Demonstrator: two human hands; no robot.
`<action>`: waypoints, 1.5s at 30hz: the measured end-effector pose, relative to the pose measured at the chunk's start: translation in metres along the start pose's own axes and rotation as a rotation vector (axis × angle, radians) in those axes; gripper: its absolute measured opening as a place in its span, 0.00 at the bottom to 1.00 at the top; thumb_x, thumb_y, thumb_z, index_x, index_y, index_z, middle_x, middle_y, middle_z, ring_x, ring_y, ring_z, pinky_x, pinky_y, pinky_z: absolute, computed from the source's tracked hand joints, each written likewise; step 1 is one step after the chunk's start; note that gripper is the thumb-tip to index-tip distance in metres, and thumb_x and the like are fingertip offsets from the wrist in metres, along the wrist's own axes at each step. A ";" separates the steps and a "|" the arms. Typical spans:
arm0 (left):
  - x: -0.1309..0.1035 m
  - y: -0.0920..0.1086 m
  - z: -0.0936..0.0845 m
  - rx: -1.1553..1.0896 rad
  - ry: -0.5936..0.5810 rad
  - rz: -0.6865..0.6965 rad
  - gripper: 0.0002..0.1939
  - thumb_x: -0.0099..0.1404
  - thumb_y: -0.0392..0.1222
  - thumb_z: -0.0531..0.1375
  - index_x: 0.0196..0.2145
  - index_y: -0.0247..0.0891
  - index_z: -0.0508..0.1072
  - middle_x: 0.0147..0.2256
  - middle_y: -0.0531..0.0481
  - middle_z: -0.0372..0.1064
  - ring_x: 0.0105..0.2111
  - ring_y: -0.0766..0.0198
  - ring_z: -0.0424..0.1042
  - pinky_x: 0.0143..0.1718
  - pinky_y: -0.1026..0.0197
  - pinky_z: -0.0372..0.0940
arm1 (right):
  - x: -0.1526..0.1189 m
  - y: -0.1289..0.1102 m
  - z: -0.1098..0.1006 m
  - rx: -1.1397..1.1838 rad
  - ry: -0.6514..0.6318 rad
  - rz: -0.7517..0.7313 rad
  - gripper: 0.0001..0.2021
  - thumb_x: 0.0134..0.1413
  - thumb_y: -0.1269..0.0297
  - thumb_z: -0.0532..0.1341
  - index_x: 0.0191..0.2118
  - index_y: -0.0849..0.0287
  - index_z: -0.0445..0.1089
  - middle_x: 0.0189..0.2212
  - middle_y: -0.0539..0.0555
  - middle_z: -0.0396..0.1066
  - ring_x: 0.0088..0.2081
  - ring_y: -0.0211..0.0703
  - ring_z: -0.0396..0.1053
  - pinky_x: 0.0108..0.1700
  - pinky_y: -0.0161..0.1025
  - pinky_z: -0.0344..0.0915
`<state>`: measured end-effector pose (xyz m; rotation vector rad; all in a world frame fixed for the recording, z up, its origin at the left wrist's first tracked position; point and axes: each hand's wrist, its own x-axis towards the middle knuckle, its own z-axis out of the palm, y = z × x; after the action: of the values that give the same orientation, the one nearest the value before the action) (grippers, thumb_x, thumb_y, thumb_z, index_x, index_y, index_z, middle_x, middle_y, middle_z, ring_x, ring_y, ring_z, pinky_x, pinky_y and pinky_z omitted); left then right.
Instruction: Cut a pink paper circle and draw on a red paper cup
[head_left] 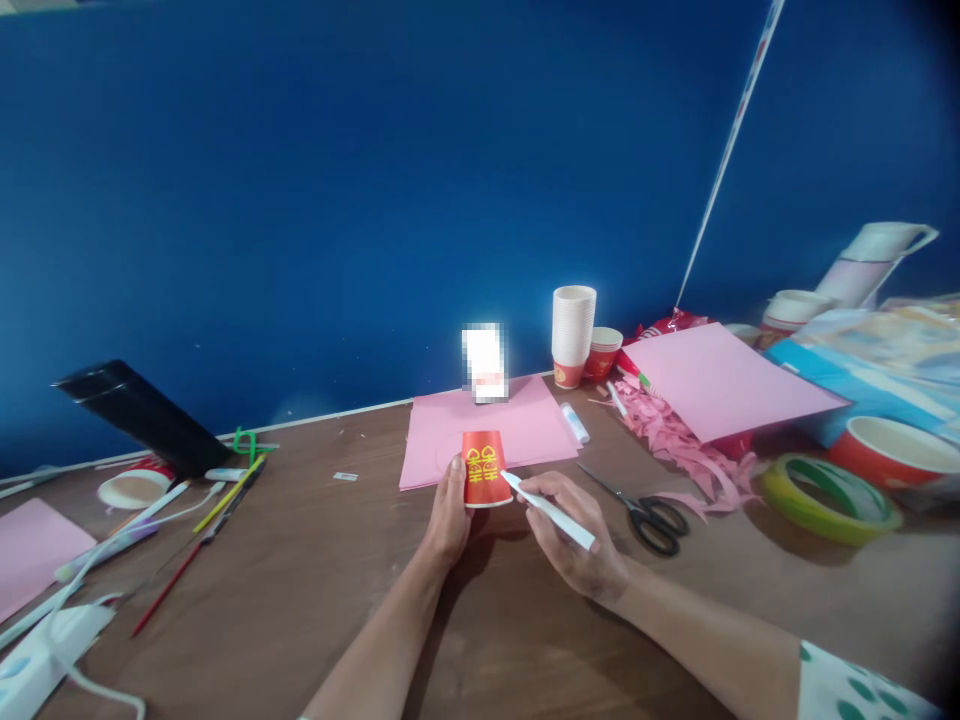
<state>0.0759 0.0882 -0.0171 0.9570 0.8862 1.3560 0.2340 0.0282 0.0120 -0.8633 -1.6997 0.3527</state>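
An upside-down red paper cup (pixel 487 490) with yellow characters is gripped at its left side by my left hand (pixel 448 525). The thumb lies along the cup's wall; the other fingers are hidden behind it. In my right hand (pixel 574 550) is a white marker pen (pixel 559 522), pinched between thumb and fingers, its tip at the right side of the cup. Whether the tip touches the cup, I cannot tell. Behind the cup lie pink paper sheets (pixel 427 440) on the brown table, with a pixelated bright object (pixel 485 362) standing at their back edge.
Black-handled scissors (pixel 654 522) lie right of my right hand, near shredded pink paper (pixel 667 430) and a roll of yellow-green tape (pixel 825 500). Stacked paper cups (pixel 574 330) stand by the blue wall. On the left are brushes (pixel 169 590), a power strip (pixel 52 650) and a black object (pixel 150 415).
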 end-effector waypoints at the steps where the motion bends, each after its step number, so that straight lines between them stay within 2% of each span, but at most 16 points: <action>1: 0.000 0.001 0.001 -0.052 -0.012 -0.027 0.21 0.60 0.56 0.53 0.39 0.36 0.70 0.37 0.46 0.70 0.35 0.61 0.69 0.41 0.57 0.63 | 0.000 0.000 0.000 0.004 -0.010 0.004 0.10 0.52 0.73 0.56 0.42 0.58 0.65 0.34 0.55 0.69 0.36 0.42 0.68 0.40 0.40 0.66; 4: -0.001 0.002 0.001 -0.134 -0.005 -0.089 0.19 0.59 0.55 0.56 0.39 0.37 0.69 0.37 0.47 0.70 0.36 0.62 0.69 0.42 0.59 0.63 | -0.001 0.000 -0.001 0.023 -0.038 0.004 0.10 0.53 0.72 0.55 0.42 0.58 0.66 0.35 0.55 0.69 0.37 0.42 0.68 0.41 0.40 0.65; 14: 0.002 -0.004 -0.002 -0.136 0.016 -0.087 0.18 0.59 0.54 0.57 0.38 0.37 0.69 0.36 0.48 0.70 0.35 0.63 0.68 0.42 0.59 0.64 | 0.002 -0.004 0.001 -0.050 -0.030 0.082 0.08 0.53 0.70 0.54 0.39 0.59 0.66 0.30 0.54 0.69 0.33 0.41 0.67 0.37 0.39 0.65; 18: 0.001 -0.003 -0.002 -0.081 0.005 -0.069 0.19 0.59 0.55 0.56 0.38 0.36 0.69 0.35 0.47 0.70 0.35 0.61 0.69 0.42 0.57 0.64 | 0.006 -0.008 0.000 -0.057 -0.063 0.054 0.09 0.51 0.71 0.55 0.39 0.59 0.67 0.31 0.54 0.69 0.32 0.42 0.67 0.36 0.39 0.66; 23: -0.001 0.001 0.000 -0.093 -0.009 -0.084 0.19 0.59 0.55 0.56 0.38 0.37 0.69 0.37 0.47 0.70 0.37 0.60 0.70 0.44 0.56 0.63 | 0.007 -0.008 0.001 -0.015 -0.039 0.027 0.11 0.52 0.74 0.54 0.41 0.58 0.67 0.31 0.54 0.69 0.32 0.41 0.67 0.37 0.39 0.66; 28: -0.002 0.002 0.001 -0.113 0.007 -0.086 0.18 0.59 0.53 0.57 0.39 0.36 0.68 0.35 0.49 0.71 0.34 0.63 0.70 0.42 0.58 0.64 | 0.004 -0.003 0.001 0.039 -0.073 0.005 0.11 0.53 0.75 0.53 0.41 0.58 0.66 0.32 0.54 0.67 0.34 0.42 0.66 0.38 0.40 0.66; 38: -0.001 -0.001 -0.002 -0.046 0.020 -0.067 0.18 0.59 0.54 0.56 0.39 0.37 0.68 0.36 0.47 0.70 0.35 0.61 0.69 0.42 0.58 0.65 | 0.004 -0.003 0.002 0.016 0.008 -0.008 0.07 0.52 0.74 0.55 0.37 0.58 0.65 0.29 0.53 0.67 0.31 0.41 0.66 0.35 0.39 0.66; 45: -0.001 0.001 0.002 -0.103 -0.002 -0.080 0.19 0.59 0.54 0.56 0.41 0.37 0.69 0.42 0.44 0.70 0.42 0.58 0.69 0.46 0.56 0.63 | 0.001 0.001 0.003 0.023 0.009 0.016 0.11 0.57 0.73 0.53 0.44 0.56 0.66 0.34 0.55 0.69 0.35 0.42 0.68 0.38 0.39 0.67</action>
<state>0.0769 0.0872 -0.0158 0.8354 0.8369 1.3194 0.2317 0.0302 0.0112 -0.8613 -1.6780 0.3780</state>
